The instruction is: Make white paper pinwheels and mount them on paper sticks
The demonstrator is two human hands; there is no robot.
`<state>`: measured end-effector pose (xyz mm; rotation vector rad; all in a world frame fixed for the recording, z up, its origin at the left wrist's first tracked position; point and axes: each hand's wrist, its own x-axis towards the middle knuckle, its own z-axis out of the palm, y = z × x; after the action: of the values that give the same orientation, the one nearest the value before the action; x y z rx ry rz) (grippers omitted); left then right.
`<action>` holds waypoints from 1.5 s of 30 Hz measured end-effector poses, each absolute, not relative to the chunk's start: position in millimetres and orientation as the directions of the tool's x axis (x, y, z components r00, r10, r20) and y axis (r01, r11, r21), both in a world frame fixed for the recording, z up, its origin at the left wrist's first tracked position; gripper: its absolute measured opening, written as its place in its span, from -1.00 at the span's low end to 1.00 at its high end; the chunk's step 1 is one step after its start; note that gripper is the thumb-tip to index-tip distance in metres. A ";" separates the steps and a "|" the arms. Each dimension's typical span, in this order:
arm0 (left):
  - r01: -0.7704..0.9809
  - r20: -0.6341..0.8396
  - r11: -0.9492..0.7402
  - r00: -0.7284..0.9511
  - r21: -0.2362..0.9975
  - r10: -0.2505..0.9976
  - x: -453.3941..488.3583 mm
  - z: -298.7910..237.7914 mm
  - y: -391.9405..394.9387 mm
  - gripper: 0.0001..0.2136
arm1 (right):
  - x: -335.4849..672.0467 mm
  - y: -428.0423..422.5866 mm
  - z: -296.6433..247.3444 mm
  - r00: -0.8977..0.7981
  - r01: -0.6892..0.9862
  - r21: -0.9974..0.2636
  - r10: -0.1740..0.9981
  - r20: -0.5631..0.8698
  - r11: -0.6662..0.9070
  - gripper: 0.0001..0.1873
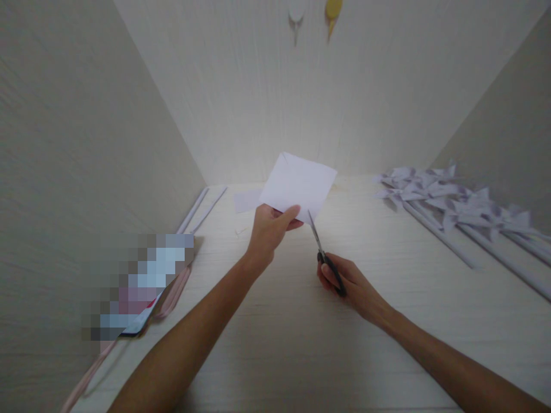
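Note:
A white sheet of paper [299,180], roughly square, is raised above the table and tilted. My left hand [275,226] pinches its near edge, thumb on top and fingers beneath. Black-handled scissors [330,269] are in my right hand [346,281], with fingers wrapped round the handles. The blades point up and away from me, and their tips meet the paper's near right corner. Whether the blades are parted is hard to see. A short slit or crease shows near the far left corner of the paper.
Several paper pinwheels [447,198] on rolled paper sticks lie at the right. Behind my left hand is a paper piece [247,201]. Thin paper rolls [193,209], a blurred-out device [148,287] and a pink strap [174,295] lie along the left wall. Hooks [333,11] hang on the back wall.

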<state>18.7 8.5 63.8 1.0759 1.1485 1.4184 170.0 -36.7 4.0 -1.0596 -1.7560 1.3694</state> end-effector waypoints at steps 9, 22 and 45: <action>-0.162 0.053 -0.072 -0.123 0.984 0.991 17.7 61.8 9.4 -0.81 | 169.4 -35.8 3.3 -0.444 0.203 -0.972 0.896 0.014 0.116 -0.57; -0.165 0.051 -0.070 -0.116 0.984 0.992 18.1 63.2 8.8 -0.81 | 170.2 -36.9 3.0 -0.467 0.168 -0.979 0.884 0.024 0.115 -0.57; -0.146 0.057 -0.072 -0.106 0.987 0.993 17.7 62.6 9.1 -0.81 | 170.0 -36.7 2.0 -0.453 0.186 -0.978 0.892 -0.004 0.090 -0.58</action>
<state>17.7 9.1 62.6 1.0938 1.1387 1.3991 170.0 -36.7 2.0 -1.0661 -1.7314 1.4076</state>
